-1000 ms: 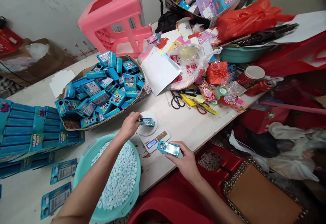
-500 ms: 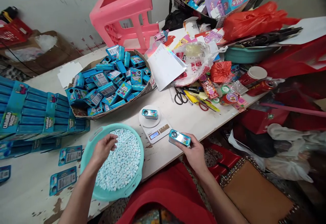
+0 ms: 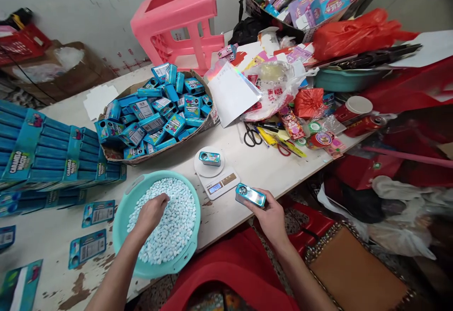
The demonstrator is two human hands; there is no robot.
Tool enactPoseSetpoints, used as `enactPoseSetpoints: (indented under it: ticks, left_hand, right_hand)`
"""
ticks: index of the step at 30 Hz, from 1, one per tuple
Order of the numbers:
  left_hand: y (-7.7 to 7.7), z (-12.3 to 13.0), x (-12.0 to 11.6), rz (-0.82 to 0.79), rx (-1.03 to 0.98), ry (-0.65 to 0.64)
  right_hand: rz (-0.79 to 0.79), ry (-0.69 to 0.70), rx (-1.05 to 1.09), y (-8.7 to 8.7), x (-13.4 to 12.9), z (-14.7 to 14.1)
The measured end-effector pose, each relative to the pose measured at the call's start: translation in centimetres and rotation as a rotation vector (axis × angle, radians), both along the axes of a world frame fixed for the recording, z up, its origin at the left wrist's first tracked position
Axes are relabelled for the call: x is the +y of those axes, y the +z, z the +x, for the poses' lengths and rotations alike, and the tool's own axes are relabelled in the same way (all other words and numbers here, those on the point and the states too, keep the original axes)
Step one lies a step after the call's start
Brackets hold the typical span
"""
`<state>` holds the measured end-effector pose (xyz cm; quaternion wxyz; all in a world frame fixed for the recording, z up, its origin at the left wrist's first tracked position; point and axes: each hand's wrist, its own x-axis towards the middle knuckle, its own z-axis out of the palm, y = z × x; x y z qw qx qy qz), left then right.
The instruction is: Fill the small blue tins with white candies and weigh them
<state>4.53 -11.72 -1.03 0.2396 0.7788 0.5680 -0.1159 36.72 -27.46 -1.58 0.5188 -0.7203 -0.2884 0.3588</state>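
Over the pale blue candies point(image 3: 175, 226) in the turquoise basin point(image 3: 122, 216), my left hand point(image 3: 153, 213) is closed, fingertips pinched together; what they hold, if anything, is too small to name. My right hand point(image 3: 271, 214) grips a small blue tin point(image 3: 250, 195) just right of the scale, its round opening facing up. Another blue tin point(image 3: 209, 158) lies on the round plate of the white scale point(image 3: 221, 186), whose display is lit. Behind the basin, a cardboard box point(image 3: 155, 155) holds several blue tins.
Blue display packs point(image 3: 53, 150) stand at the left, with flat blue cards point(image 3: 88, 248) before them. Scissors point(image 3: 252, 135), pens, tape and bags crowd the table's right side. A pink stool point(image 3: 177, 18) stands behind. A brown seat point(image 3: 354, 264) is at the lower right.
My left hand has moved slightly right over the candies, its fingers drawn closer together. The reading on the scale differs. The view has shifted a little, showing more of a blue pack at the lower left.
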Motion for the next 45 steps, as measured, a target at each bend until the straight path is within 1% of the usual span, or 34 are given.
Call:
enactPoseSetpoints:
  ticks: [3,5,9,12,14,18,19,23,24,27,29,31,33,35,37,39,41,43,45]
  left_hand:
    - [0.2,0.6,0.6,0.028,0.017,0.021]
    - [0.5,2.0,1.3,0.082,-0.037,0.050]
    - [0.5,6.6,3.7,0.181,-0.290,0.075]
    - [0.1,10.1,5.8,0.165,-0.435,0.013]
    - [-0.1,11.5,6.8,0.153,-0.472,-0.021]
    - [-0.3,12.7,7.5,0.187,-0.483,-0.018]
    - [-0.4,12.9,7.6,0.191,-0.490,-0.037]
    - [-1.3,14.5,7.8,0.172,-0.524,-0.222]
    - [-1.6,14.9,7.8,0.162,-0.521,-0.238]
    - [-1.8,15.6,7.8,0.172,-0.518,-0.172]
    - [-1.1,15.3,7.3,0.198,-0.556,-0.117]
    - [0.3,14.2,6.3,0.191,-0.623,-0.055]
    - [1.9,12.6,4.7,0.138,-0.687,0.029]
    - [3.3,11.0,2.8,0.042,-0.751,0.121]
    - [4.1,9.5,0.8,-0.072,-0.835,0.208]
    - [4.3,8.1,-1.0,-0.186,-0.946,0.289]
    - [4.2,6.9,-2.3,-0.279,-1.080,0.417]
    - [3.9,5.7,-2.9,-0.348,-1.243,0.606]
    - [3.7,4.8,-2.8,-0.384,-1.385,0.801]
  right_hand:
    - [-0.001,-0.009,0.003,-0.2,0.2,0.4]
    - [-0.007,0.000,0.003,-0.5,0.4,0.7]
    - [-0.014,0.030,0.001,-1.5,0.7,1.1]
    - [-0.024,0.061,0.011,-2.3,0.8,1.1]
    - [-0.018,0.076,0.012,-2.7,0.8,1.0]
    - [-0.012,0.076,0.012,-3.3,0.5,1.0]
    - [-0.012,0.081,0.016,-3.6,0.5,1.0]
    - [-0.010,0.131,0.036,-5.5,0.1,0.7]
    - [-0.014,0.144,0.043,-6.1,0.0,0.5]
    - [-0.021,0.166,0.050,-7.6,-0.5,-0.2]
    - [-0.015,0.183,0.022,-8.0,-0.9,-0.7]
    - [-0.004,0.219,-0.059,-7.5,-1.2,-1.0]
    - [0.020,0.248,-0.192,-6.0,-1.1,-1.2]
    - [0.068,0.264,-0.331,-3.7,-0.2,-1.6]
    - [0.124,0.300,-0.404,-1.1,1.5,-2.4]
    - [0.133,0.402,-0.393,1.4,3.8,-3.8]
    - [0.094,0.544,-0.338,3.4,5.9,-5.7]
    - [0.088,0.648,-0.319,4.7,7.4,-7.6]
    - [0.130,0.694,-0.374,5.4,8.2,-9.4]
